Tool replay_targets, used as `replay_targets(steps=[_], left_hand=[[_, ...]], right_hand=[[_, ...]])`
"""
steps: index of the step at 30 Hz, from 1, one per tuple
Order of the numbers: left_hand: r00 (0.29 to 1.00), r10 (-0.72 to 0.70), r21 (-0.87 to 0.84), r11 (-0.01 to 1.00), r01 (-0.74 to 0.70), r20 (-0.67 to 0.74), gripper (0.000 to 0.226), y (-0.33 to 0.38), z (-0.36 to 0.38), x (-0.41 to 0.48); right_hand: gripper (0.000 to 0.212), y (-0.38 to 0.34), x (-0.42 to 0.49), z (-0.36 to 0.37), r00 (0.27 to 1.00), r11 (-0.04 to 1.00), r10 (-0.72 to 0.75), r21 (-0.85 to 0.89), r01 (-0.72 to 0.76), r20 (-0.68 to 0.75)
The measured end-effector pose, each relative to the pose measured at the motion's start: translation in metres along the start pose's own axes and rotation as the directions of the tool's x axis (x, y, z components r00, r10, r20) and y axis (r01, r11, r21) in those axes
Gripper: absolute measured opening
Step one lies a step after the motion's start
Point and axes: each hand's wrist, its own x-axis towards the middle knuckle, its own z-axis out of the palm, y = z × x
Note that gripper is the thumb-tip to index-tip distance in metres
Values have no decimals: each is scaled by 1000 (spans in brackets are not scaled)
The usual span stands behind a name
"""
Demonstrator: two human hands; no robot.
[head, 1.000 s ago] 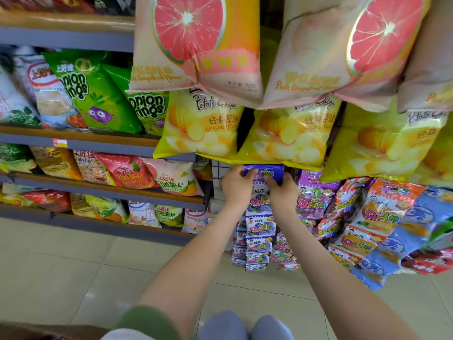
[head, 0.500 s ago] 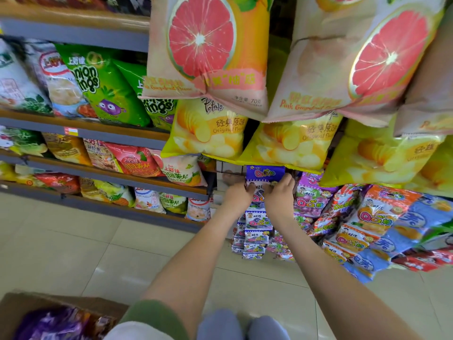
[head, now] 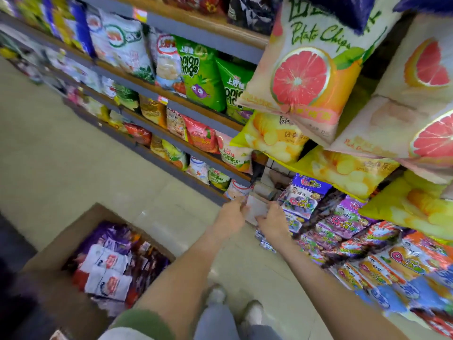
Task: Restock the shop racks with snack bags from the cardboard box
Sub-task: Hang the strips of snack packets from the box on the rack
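A left hand (head: pixel 232 214) and right hand (head: pixel 272 222) pinch a pale blurred snack packet (head: pixel 256 209) beside hanging purple snack bags (head: pixel 304 195); the open brown cardboard box (head: pixel 61 239) lies down-left, nearer the left hand.

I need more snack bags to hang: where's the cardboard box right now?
Head view, lower left: the cardboard box sits open on the floor, left of the person's left arm.

An open brown cardboard box (head: pixel 56 244) is set on the floor, packed with purple, white and red snack bags (head: pixel 110 268) (lying jumbled). Up and right of the box, a strip of small purple snack bags (head: pixel 304 196) is hung.
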Motion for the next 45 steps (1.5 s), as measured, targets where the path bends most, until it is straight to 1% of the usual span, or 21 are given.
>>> replay_targets(steps=[2,4,6,8,10,13,17,19,21,23,26,29,32,35,38,39,40,41,42,43,45], left_hand=[[997,-58,18,998,59,-44,37,-19,-17,-16],[989,-126,8,992,127,-73,38,-41,-32,-30],[975,-193,-26,981,192,-105,37,-65,-44,-43],[950,-273,-95,961,261,-150,37,-87,-57,-57],[926,-318,-143,945,293,-202,35,-108,-70,-70],[892,-377,-151,925,349,-249,33,-145,-84,-87],[834,-472,-232,878,418,-285,32,-191,-102,-106],[800,-531,-286,841,459,-281,31,-215,-113,-114],[778,-567,-345,811,472,-271,30,-227,-125,-119],[737,-619,-406,767,496,-270,30,-245,-145,-125],[670,-692,-483,698,528,-268,32,-267,-173,-130],[626,-732,-556,649,519,-270,32,-283,-198,-134],[547,-793,-636,573,517,-270,30,-299,-218,-138],[462,-856,-741,464,485,-233,30,-315,-228,-137],[370,-911,-821,350,451,-185,30,-328,-233,-134],[340,-925,-831,321,453,-171,32,-331,-234,-132],[302,-939,-832,296,470,-163,34,-333,-237,-130],[250,-956,-835,261,485,-154,35,-335,-238,-128],[192,-972,-855,214,474,-137,34,-335,-239,-126],[145,-983,-871,170,460,-115,34,-334,-240,-123],[72,-995,-893,91,440,-67,35,-329,-242,-116]], right_hand=[[39,-21,-1,15,989,989,-105,-96,114,100],[37,-45,-5,33,960,964,-192,-145,224,204],[35,-70,-10,56,911,928,-284,-151,339,300],[31,-92,-20,80,860,894,-342,-152,422,378],[29,-111,-29,104,802,854,-395,-141,500,448],[26,-137,-42,140,699,769,-466,-144,623,542],[26,-170,-55,184,602,722,-442,-135,679,665],[24,-189,-62,204,544,690,-412,-139,710,731],[22,-203,-64,215,502,669,-389,-138,731,773],[20,-230,-66,231,446,636,-372,-127,761,814],[20,-271,-65,247,397,610,-348,-116,784,849],[22,-307,-60,263,355,566,-338,-113,816,872],[22,-336,-52,283,298,500,-324,-104,859,898],[20,-358,-44,308,240,443,-284,-95,892,928],[16,-375,-35,340,143,348,-243,-52,936,959],[10,-381,-32,352,105,315,-215,-33,948,971],[7,-388,-29,361,50,267,-192,3,964,980],[16,-396,-27,369,1,234,-165,38,972,986],[16,-402,-24,376,-36,207,-126,62,976,991],[7,-410,-21,385,-72,161,-99,87,983,993],[22,-422,-14,398,-108,88,-47,112,990,993]])
